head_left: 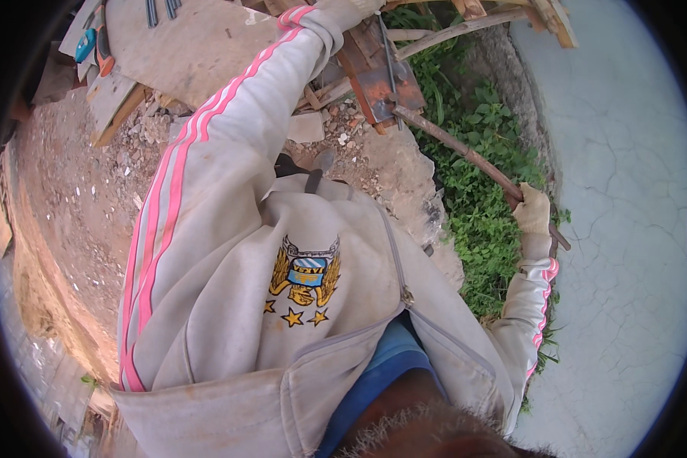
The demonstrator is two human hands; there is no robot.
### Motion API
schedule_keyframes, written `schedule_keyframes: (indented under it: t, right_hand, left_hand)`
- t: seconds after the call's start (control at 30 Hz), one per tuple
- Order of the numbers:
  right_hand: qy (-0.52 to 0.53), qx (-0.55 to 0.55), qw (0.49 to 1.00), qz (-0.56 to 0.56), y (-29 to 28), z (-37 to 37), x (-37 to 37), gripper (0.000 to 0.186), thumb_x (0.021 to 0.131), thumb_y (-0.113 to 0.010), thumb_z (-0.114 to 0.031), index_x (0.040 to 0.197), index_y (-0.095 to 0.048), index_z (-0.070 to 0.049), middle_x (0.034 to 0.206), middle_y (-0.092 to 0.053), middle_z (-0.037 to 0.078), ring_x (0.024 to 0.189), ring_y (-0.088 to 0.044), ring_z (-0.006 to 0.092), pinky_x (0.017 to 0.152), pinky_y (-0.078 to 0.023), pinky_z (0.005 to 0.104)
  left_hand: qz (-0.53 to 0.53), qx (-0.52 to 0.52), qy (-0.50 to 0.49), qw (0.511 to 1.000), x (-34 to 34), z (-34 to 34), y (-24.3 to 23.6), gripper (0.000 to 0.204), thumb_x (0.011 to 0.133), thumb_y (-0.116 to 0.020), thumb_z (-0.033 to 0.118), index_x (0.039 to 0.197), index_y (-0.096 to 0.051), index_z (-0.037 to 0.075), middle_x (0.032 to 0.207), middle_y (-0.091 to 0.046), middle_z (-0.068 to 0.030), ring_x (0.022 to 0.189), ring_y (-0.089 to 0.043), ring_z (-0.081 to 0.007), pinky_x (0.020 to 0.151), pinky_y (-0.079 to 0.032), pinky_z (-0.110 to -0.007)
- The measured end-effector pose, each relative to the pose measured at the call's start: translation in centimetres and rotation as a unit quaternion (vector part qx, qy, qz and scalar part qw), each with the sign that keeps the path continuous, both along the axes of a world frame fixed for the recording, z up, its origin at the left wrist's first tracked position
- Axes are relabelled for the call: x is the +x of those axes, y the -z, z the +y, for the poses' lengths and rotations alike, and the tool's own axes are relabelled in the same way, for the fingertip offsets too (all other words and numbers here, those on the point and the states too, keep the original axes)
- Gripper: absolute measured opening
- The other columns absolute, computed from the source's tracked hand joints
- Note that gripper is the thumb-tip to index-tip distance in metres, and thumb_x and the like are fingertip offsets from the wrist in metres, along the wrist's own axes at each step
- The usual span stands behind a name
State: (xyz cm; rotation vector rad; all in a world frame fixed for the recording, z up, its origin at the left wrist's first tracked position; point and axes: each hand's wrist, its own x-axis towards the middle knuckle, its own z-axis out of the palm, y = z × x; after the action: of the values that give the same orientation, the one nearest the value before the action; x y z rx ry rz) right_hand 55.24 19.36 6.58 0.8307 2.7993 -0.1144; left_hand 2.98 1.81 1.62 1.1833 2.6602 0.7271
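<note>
Greenery [477, 244] along a pale wall [622, 168]; I've got the right hand [533, 210] wrapped round a wooden handle [469, 156], slanting up-left to some rusty metal [374, 85]; left hand [347, 11]'s nearer that end, cropped; can't tell its grip

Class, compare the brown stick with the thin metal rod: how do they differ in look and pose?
The brown stick is thicker; the thin metal rod is slimmer and dark grey. The brown stick slants down to the right hand, which grips it; the thin metal rod runs up toward the picture's top edge, near the left hand. Both are long and narrow.
</note>
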Motion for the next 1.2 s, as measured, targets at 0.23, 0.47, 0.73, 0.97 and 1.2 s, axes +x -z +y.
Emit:
schedule_keyframes:
  t: [0.23, 0.47, 0.73, 0.97, 1.2]
  right_hand:
    - [-0.009, -0.003, 1.0, -0.017, 0.2, 0.7, -1.0, 0.015, 0.078, -0.075, -0.013, 0.088, -0.066, -0.007, 0.078, -0.068, 0.019, 0.078, -0.066, 0.0424, 0.068, -0.051, 0.0508]
    - [0.006, -0.004, 1.0, -0.003, 0.9, -0.1, -1.1, 0.011, 0.076, -0.07, -0.009, 0.084, -0.062, -0.007, 0.074, -0.064, 0.021, 0.078, -0.065, 0.0445, 0.068, -0.05, 0.0524]
    - [0.084, 0.004, 0.996, -0.015, 2.2, -3.6, 0.9, 0.019, 0.075, -0.066, -0.006, 0.094, -0.067, -0.007, 0.083, -0.068, 0.021, 0.086, -0.067, 0.0436, 0.074, -0.052, 0.0513]
    - [0.131, 0.022, 0.991, -0.031, 2.7, -3.1, 3.7, 0.02, 0.081, -0.063, -0.009, 0.101, -0.068, -0.007, 0.093, -0.071, 0.022, 0.094, -0.068, 0.044, 0.08, -0.053, 0.0529]
    - [0.25, 0.129, 0.959, -0.02, 7.5, -1.3, 12.5, 0.035, 0.081, -0.065, -0.011, 0.115, -0.071, -0.009, 0.1, -0.074, 0.02, 0.099, -0.07, 0.0408, 0.087, -0.055, 0.0506]
  left_hand:
    - [-0.019, -0.006, -0.002, 1.0, 1.0, -0.6, -1.6, 0.028, 0.083, -0.062, 0.027, 0.093, -0.079, 0.008, 0.092, -0.076, -0.0163, 0.094, -0.074, -0.035, 0.086, -0.057, -0.046]
    - [0.003, -0.012, -0.009, 1.0, 0.6, -0.3, -0.6, 0.028, 0.083, -0.062, 0.027, 0.096, -0.079, 0.009, 0.091, -0.076, -0.0159, 0.094, -0.074, -0.035, 0.085, -0.057, -0.047]
    - [0.062, 0.024, -0.006, 0.998, 1.3, -0.3, -0.1, 0.027, 0.084, -0.062, 0.028, 0.096, -0.079, 0.01, 0.094, -0.076, -0.0171, 0.095, -0.074, -0.0351, 0.084, -0.058, -0.047]
    - [0.126, -0.02, 0.001, 0.992, 1.4, 0.0, -1.6, 0.029, 0.082, -0.068, 0.028, 0.105, -0.074, 0.011, 0.101, -0.074, -0.0167, 0.1, -0.07, -0.0357, 0.09, -0.054, -0.049]
    - [0.248, 0.07, 0.172, 0.951, -2.7, 1.4, 4.6, 0.027, 0.08, -0.07, 0.024, 0.105, -0.068, 0.013, 0.099, -0.068, -0.0154, 0.101, -0.065, -0.0372, 0.092, -0.051, -0.052]
